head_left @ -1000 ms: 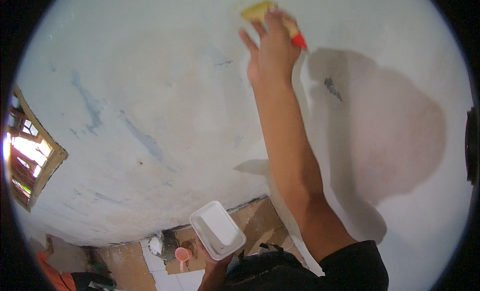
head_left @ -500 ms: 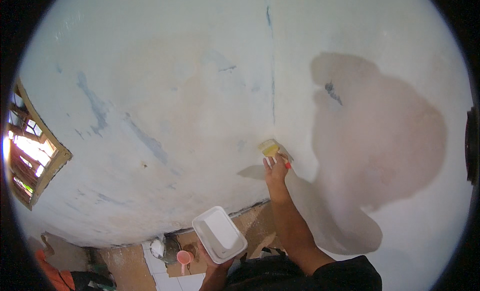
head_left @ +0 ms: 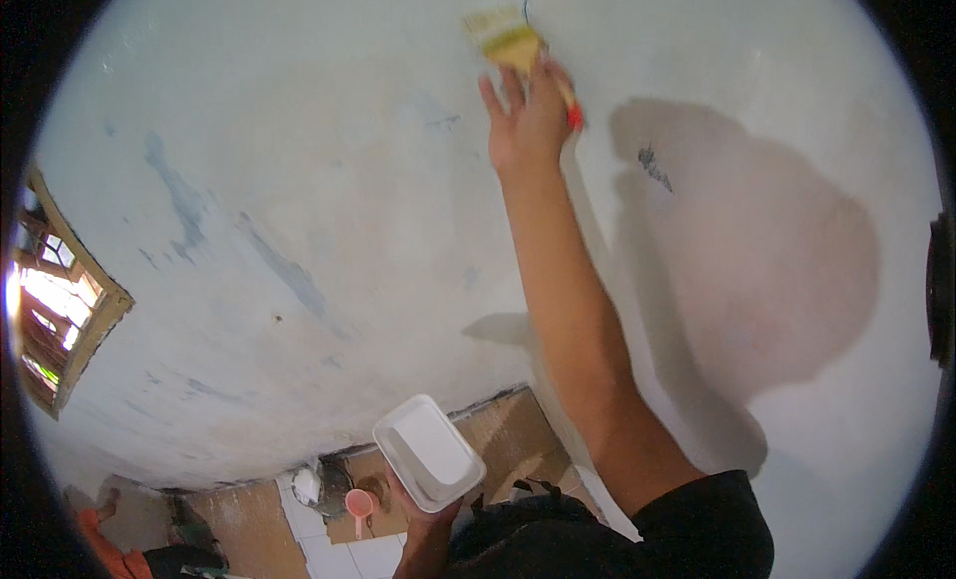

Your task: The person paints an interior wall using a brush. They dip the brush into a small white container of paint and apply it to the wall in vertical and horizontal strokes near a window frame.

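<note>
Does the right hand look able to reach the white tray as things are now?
Probably yes: the left hand holds the white tray low, and nothing visible blocks the way between. The right hand, up at the wall gripping a brush, would first have to come down.

Along the pale, patchy wall, passage is free between the tan-framed window and the bare right arm; below, a white rectangular tub obstructs.
</note>
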